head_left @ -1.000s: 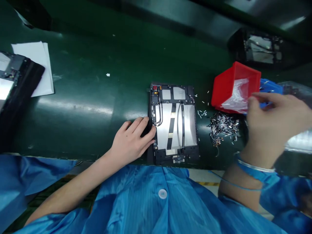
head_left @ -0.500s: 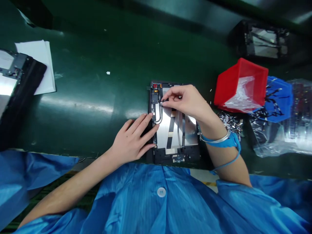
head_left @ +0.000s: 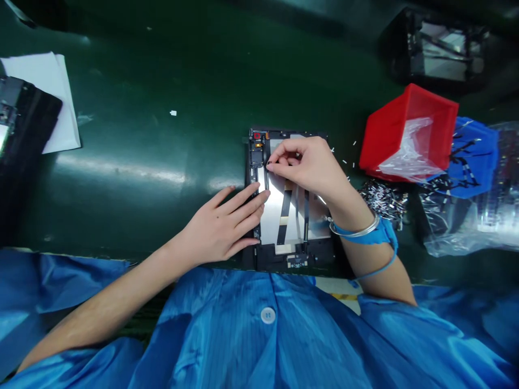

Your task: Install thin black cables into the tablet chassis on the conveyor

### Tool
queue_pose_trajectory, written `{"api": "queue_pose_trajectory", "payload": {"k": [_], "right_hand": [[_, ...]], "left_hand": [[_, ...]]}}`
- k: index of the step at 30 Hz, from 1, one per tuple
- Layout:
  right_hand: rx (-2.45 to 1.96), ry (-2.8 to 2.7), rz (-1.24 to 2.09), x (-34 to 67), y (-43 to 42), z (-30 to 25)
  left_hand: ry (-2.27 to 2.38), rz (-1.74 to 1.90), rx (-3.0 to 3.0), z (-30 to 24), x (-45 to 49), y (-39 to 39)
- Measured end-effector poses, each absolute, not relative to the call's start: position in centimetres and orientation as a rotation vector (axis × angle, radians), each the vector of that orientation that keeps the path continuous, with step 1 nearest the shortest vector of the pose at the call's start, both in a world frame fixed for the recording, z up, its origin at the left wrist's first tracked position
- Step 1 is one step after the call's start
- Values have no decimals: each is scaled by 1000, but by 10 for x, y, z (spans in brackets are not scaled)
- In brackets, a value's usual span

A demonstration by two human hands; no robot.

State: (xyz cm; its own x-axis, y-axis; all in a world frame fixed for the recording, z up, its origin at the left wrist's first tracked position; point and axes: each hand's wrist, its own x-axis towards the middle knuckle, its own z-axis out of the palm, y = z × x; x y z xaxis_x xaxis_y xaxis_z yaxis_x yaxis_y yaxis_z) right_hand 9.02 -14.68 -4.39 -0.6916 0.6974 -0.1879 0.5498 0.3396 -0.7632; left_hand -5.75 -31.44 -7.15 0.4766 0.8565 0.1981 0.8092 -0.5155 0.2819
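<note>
Left hand (head_left: 221,224) flat, fingers spread, lying across left edge of black tablet frame with silver inner panel (head_left: 292,216). Right hand (head_left: 304,167) curled over frame's upper left, fingertips at thin black cable (head_left: 266,181); blue wrist strap (head_left: 365,235) on right wrist. Right of frame: heap of small black-and-silver parts (head_left: 383,200), tilted red plastic bin (head_left: 405,129), blue plastic bag (head_left: 474,156). Dark green conveyor belt (head_left: 121,108) beneath.

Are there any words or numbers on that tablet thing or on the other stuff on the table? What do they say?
No word, brand or number can be read here. The small connector board at the bottom of the dark tablet frame seems to have tiny marks, but they are too small to read.
</note>
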Motion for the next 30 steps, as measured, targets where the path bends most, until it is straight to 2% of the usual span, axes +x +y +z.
{"api": "queue_pose_trajectory", "payload": {"k": [8, 17, 20, 23, 25, 30], "right_hand": [[-1129, -2527, 1052, 89, -151, -46], [-1233, -2332, 484, 166, -189, 15], [-1424, -2310, 375, 198, -211, 3], [-1687, -2370, 223, 214, -236, -24], [-1786, -2459, 295, 213, -251, -38], [-1818, -2421, 519, 196, -269, -44]], "left_hand": [[1451, 515, 2508, -70, -55, -309], [1552, 543, 2378, -64, -64, -276], [1608, 729, 2229, -60, -55, -292], [1876, 877, 1992, -63, -37, -328], [2001, 825, 1854, -69, -25, -351], [1890, 901, 1442, -65, -14, -368]]}}
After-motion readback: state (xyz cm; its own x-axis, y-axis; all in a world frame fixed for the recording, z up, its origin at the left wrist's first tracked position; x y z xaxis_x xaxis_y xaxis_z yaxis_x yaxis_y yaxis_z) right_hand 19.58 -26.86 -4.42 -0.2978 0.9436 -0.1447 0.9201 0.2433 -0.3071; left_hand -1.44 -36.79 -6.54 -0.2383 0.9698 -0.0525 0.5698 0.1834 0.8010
